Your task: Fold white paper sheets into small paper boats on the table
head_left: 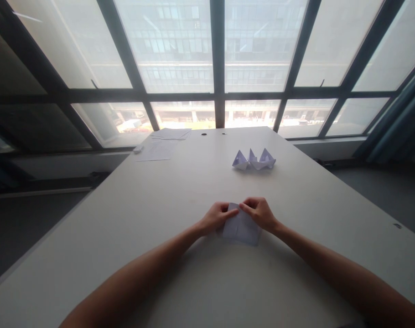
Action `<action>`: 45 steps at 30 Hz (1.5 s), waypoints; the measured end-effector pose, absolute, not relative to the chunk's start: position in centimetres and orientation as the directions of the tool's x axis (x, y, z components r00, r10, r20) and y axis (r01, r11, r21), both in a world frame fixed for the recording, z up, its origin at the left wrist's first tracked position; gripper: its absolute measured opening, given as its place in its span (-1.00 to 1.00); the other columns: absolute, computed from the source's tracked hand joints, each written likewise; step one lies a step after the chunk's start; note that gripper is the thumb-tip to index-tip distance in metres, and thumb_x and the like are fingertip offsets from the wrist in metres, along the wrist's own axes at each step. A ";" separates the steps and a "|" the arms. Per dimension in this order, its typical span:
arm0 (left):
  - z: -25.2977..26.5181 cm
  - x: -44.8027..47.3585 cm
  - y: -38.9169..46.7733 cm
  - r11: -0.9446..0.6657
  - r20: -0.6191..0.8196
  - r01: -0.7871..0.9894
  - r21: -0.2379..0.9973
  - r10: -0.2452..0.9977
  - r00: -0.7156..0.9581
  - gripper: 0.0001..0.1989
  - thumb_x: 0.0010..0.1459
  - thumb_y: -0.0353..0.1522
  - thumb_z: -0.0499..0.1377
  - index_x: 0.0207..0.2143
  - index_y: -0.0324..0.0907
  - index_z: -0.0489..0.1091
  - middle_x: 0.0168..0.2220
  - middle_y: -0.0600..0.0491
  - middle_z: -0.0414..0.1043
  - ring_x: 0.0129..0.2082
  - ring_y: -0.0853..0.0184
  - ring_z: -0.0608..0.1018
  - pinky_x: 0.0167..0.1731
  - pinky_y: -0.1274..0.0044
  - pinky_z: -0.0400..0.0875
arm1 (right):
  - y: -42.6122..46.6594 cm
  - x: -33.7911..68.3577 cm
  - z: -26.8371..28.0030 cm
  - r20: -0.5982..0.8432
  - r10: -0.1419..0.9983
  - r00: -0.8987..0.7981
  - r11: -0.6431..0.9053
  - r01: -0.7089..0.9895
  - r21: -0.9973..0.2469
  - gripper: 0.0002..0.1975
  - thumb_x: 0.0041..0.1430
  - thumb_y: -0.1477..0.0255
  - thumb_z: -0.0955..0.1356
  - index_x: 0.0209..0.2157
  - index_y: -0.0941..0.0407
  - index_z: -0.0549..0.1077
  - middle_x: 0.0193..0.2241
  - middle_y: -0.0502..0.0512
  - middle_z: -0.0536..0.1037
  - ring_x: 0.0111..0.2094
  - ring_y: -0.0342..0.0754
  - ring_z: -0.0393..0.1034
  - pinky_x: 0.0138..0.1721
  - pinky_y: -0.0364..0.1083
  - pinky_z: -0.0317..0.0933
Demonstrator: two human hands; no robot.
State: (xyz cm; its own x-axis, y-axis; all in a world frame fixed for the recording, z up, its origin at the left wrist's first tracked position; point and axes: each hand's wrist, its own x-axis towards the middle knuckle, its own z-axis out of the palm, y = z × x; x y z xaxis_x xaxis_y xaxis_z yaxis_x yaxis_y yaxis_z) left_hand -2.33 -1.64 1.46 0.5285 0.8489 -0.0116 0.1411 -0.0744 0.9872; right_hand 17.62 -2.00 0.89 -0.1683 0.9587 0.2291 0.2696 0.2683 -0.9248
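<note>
Between my two hands is a small sheet of white folded paper [241, 230], tilted up off the table, with a crease line down its middle. My left hand [218, 217] pinches its upper left edge, thumb lying across the front. At the upper right edge, my right hand [259, 213] grips the paper between thumb and curled fingers. The two thumbs nearly meet near the top edge. Fingers behind the paper are hidden. Farther up the table, folded paper boats [254, 160] stand in a row, close against each other.
The white table [180, 191] stretches toward a wall of dark-framed windows [219, 54]. Loose paper sheets [156, 150] lie at its far left, beside a small white object [138, 149]. A dark round hole [204, 134] is near the far edge. A blue curtain [392, 123] hangs at right.
</note>
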 end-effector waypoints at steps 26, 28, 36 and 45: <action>1.6 -2.6 -0.7 0.197 -0.150 -0.082 0.977 0.908 0.391 -0.52 -0.02 -0.13 0.36 -0.13 -0.27 0.47 -0.29 -0.04 0.49 -0.37 0.33 0.50 -0.39 0.56 0.36 | -1.2 18.4 -0.2 0.019 1.000 -0.025 0.020 0.060 -0.998 -0.68 0.00 0.18 0.40 -0.49 0.18 0.45 -0.63 -0.06 0.38 -0.60 -0.17 0.17 -0.58 -0.19 0.01; 1.6 -2.6 -0.7 0.193 -0.154 -0.083 0.978 0.927 0.343 -0.55 -0.06 -0.17 0.39 -0.18 -0.28 0.48 -0.32 -0.02 0.49 -0.38 0.34 0.50 -0.38 0.56 0.37 | -1.0 18.7 -0.2 -0.003 1.000 -0.006 -0.003 0.016 -1.000 -0.71 -0.01 0.21 0.40 -0.51 0.17 0.43 -0.64 -0.08 0.37 -0.61 -0.17 0.18 -0.58 -0.18 0.03; 1.6 -2.6 -0.9 0.094 -0.088 0.002 0.996 0.920 0.383 -0.62 -0.01 -0.23 0.34 -0.18 -0.27 0.49 -0.45 0.07 0.43 -0.49 0.41 0.43 -0.45 0.59 0.31 | -1.1 19.1 0.7 -0.050 0.976 -0.211 -0.057 -0.026 -0.998 -0.64 -0.04 0.20 0.45 -0.30 0.19 0.52 -0.36 0.11 0.58 -0.43 -0.05 0.42 -0.43 -0.12 0.28; 0.7 -3.0 -0.5 -0.408 0.443 0.295 0.864 0.894 -0.061 -0.66 0.21 -0.36 0.07 0.04 -0.16 0.28 -0.02 -0.09 0.36 -0.02 0.23 0.44 -0.03 0.38 0.36 | -0.4 18.9 0.0 -0.090 0.996 -0.009 -0.090 -0.144 -0.985 -0.72 -0.13 0.23 0.47 -0.50 0.13 0.41 -0.49 0.06 0.51 -0.44 -0.03 0.42 -0.40 -0.08 0.35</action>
State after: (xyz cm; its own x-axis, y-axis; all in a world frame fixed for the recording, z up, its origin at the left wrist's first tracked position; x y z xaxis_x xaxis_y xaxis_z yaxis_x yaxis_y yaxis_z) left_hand -2.97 -0.48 0.71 -0.0615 0.8942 0.4434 0.2953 -0.4081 0.8639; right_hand 18.90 -0.44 -0.02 -0.0088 0.9959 -0.0901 -0.1435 -0.0905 -0.9855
